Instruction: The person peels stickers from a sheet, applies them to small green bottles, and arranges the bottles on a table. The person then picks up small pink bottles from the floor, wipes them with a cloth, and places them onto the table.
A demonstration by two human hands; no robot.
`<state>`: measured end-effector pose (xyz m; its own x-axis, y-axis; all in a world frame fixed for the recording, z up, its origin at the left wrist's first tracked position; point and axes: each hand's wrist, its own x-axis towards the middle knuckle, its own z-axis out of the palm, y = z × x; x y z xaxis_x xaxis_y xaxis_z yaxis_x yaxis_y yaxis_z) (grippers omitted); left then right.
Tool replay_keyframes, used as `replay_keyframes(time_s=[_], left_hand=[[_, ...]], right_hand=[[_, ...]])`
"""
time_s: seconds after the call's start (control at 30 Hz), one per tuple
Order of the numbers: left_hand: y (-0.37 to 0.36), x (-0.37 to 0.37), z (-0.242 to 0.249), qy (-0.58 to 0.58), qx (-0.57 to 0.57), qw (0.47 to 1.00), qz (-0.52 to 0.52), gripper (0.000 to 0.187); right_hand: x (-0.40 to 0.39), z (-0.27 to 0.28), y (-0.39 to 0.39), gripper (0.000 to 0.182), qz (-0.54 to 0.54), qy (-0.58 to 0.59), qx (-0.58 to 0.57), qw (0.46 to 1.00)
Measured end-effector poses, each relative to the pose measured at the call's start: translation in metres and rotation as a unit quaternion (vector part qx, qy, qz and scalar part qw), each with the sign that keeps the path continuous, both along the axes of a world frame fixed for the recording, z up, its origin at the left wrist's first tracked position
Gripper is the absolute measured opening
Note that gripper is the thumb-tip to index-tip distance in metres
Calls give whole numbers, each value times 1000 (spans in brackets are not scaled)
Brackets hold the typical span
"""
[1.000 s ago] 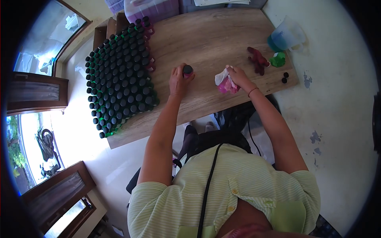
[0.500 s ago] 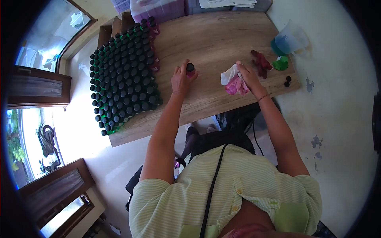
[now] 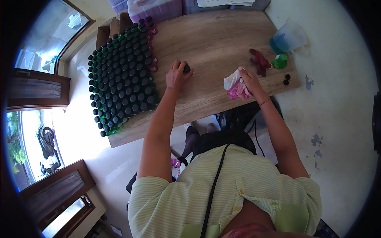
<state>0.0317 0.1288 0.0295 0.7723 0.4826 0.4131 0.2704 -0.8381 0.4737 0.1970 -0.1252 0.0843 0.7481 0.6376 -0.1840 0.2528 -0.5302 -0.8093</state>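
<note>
My left hand [image 3: 178, 76] is closed round a small bottle with a black cap [image 3: 186, 68], over the table just right of the packed bottles. Its fingers hide most of the bottle's body. On the other side, my right hand [image 3: 251, 84] grips a crumpled white cloth [image 3: 231, 80] with pink stains on its lower part. Beyond that hand lies a dark red, crumpled glove-like thing [image 3: 260, 62]. A dense block of black-capped bottles [image 3: 123, 75] covers the table's left end; most look green, with several pink ones along the far right edge.
The wooden table [image 3: 210, 43] carries a clear jug with blue-green liquid [image 3: 286, 37], a green crumpled item [image 3: 279, 61] and two black caps [image 3: 286, 79] at the right. Purple-tinted plastic containers [image 3: 156, 10] and papers [image 3: 224, 3] stand along the back.
My left hand has shifted slightly left with its fingers now curled over the bottle, whose pink body showed before. My right hand and the cloth have moved slightly right and down.
</note>
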Motion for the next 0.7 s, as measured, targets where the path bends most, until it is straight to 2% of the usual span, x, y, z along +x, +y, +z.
replay_keyframes(time_s=[0.33,0.53,0.7], left_hand=[[1,-18,-2,-8,10,1000,1,43],[-3,-34,6,-2,74,997,6,46],[-4,-43,7,33,33,999,2,52]], right_hand=[[-9,3,8,57,11,-4,16,1000],[-17,28,23,59,36,-26,11,999],[-22,35,38,59,57,-48,32,997]])
